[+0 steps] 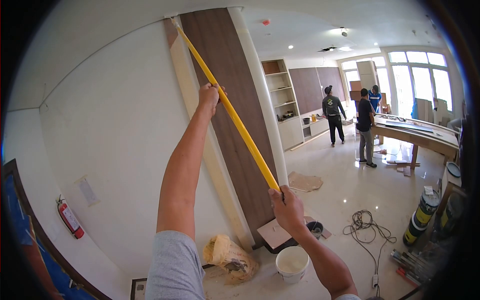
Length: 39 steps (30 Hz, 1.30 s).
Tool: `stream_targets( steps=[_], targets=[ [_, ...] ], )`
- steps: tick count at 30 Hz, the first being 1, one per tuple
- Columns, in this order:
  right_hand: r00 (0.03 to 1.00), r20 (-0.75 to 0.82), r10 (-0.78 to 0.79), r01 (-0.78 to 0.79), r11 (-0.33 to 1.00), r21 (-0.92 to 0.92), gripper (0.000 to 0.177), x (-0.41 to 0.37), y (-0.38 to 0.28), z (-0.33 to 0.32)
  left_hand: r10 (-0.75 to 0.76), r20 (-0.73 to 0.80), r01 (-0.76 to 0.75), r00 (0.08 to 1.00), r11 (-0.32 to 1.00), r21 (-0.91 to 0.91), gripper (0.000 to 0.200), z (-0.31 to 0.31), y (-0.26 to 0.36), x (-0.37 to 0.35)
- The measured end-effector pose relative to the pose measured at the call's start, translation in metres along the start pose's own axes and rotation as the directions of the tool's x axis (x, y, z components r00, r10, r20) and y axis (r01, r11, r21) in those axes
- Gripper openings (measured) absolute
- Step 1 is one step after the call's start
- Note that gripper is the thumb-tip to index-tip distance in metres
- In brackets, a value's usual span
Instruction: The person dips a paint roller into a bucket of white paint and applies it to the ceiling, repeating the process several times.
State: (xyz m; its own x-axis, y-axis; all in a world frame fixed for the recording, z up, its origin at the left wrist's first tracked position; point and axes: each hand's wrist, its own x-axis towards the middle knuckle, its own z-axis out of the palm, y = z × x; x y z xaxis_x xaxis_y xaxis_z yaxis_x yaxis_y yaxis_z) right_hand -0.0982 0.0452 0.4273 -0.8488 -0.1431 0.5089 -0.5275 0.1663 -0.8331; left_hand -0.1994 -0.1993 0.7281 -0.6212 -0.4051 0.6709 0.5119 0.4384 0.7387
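Both hands are closed around a long yellow pole (240,127) that slants up to the left. My left hand (209,97) grips it around the middle, arm stretched upward. My right hand (287,210) holds its lower end. At the pole's top a small pale head (174,21), which looks like a paint roller, meets the corner of wall and ceiling; its details are too small to tell. Beside it run a dark wood-look panel (225,90) and a cream vertical strip (210,145) on the white wall (110,125).
Below stand a white bucket (292,265) and an open yellow sack (232,257). A tangled black cable (367,227) lies on the glossy floor, near stacked paint pails (421,215). Several people work around a long table (420,132). A fire extinguisher (70,218) hangs at left.
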Motion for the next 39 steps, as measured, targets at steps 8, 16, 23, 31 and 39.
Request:
stream_targets(
  steps=[8,16,23,31,39],
  targets=[
    [1.000,-0.018,0.014,-0.012,0.997,0.079,0.034,-0.064,0.035,-0.034,0.068,0.118,-0.073,0.991,0.997,0.037,0.021,0.019,0.027,-0.090],
    [0.991,-0.134,-0.024,0.042,0.990,0.134,0.021,-0.160,0.077,-0.086,0.163,0.343,-0.179,0.925,0.984,0.016,0.015,0.045,0.069,-0.210],
    [0.983,-0.178,0.039,-0.003,0.980,0.197,0.022,-0.244,0.119,-0.127,0.202,0.540,-0.233,0.817,0.972,-0.010,0.030,0.064,0.114,-0.307],
    [0.968,-0.249,-0.014,0.061,0.981,0.183,0.035,-0.316,0.122,-0.172,0.258,0.693,-0.291,0.674,0.954,-0.073,0.069,0.079,0.167,-0.391],
    [0.970,-0.242,-0.027,0.028,1.000,0.002,0.047,-0.351,0.121,-0.216,0.219,0.758,-0.292,0.614,0.956,-0.039,0.085,0.091,0.192,-0.422]
  ],
)
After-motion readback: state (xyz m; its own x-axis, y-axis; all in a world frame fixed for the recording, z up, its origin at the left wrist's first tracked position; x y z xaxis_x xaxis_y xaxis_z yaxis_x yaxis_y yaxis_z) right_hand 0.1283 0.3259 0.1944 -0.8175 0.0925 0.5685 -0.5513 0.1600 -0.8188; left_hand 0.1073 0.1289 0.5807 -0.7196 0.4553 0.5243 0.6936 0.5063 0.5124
